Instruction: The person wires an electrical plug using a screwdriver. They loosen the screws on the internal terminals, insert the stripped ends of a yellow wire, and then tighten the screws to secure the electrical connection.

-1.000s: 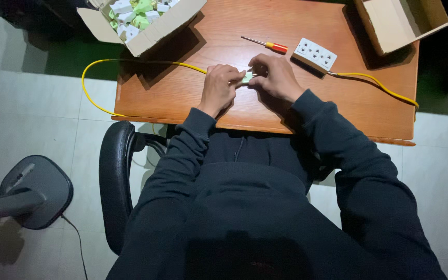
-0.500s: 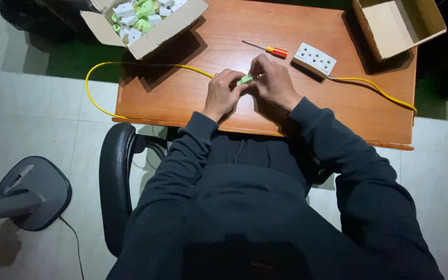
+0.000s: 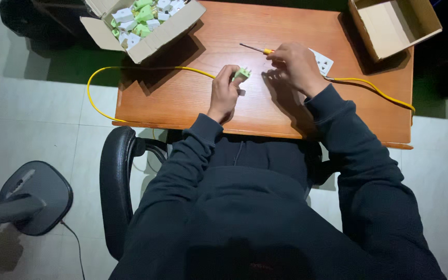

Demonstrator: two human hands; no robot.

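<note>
Small pale-green plastic plug pinched at left hand fingertips, right hand closed around yellow-handled screwdriver.

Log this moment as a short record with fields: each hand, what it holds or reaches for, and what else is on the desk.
left hand: holds a small green plug at the end of a yellow cable
right hand: over the screwdriver, at its orange handle; grip unclear
socket block: white, partly hidden behind the right hand
open box, far left: filled with green and white parts
open box, far right: shows nothing inside
surface: wooden desk
seat: black chair
</note>
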